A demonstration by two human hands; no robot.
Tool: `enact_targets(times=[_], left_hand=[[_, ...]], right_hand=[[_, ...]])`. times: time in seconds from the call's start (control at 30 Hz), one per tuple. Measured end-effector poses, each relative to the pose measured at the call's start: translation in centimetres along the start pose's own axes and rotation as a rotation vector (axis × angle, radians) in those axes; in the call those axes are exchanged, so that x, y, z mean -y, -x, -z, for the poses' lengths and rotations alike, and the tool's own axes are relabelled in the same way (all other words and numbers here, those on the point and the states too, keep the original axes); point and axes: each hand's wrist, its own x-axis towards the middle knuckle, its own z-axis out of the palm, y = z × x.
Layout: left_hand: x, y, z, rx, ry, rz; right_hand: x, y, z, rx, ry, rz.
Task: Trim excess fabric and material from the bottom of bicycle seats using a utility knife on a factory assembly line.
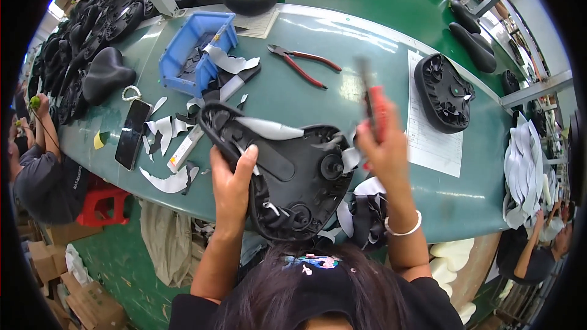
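Note:
An upturned black bicycle saddle (278, 174) rests near the table's front edge, its underside facing up. My left hand (231, 186) grips its left side, thumb on top and fingers hidden beneath. Pale trim strips (269, 128) show along the rim, with loose flaps at its right corner. Just right of the saddle, my right hand (385, 146) is raised and blurred by motion. It is closed round a red-handled tool (379, 113) with a dark, narrow end pointing away; its exact kind is too blurred to tell. Black and white scraps (367, 208) lie below that hand.
Red-handled nippers (306, 64) lie beyond the saddle. A blue bin (199, 49), a phone (132, 134) and offcuts (168, 131) are at left. Another upturned saddle (444, 95) sits on a paper sheet (431, 140) at right. Saddles (98, 30) pile up far left; people work at both sides.

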Motion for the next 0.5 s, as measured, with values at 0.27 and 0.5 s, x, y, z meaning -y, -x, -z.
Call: enact_targets(times=[0.27, 0.5], left_hand=[[-3.0, -1.9, -5.5, 0.68, -0.871, -0.772], [-1.9, -4.1, -5.9, 0.873, -0.848, -0.644]], right_hand=[[5.0, 2.7, 1.5, 0.305, -0.347, 0.023], [-2.2, 4.6, 6.9, 0.365, 0.331, 0.329]])
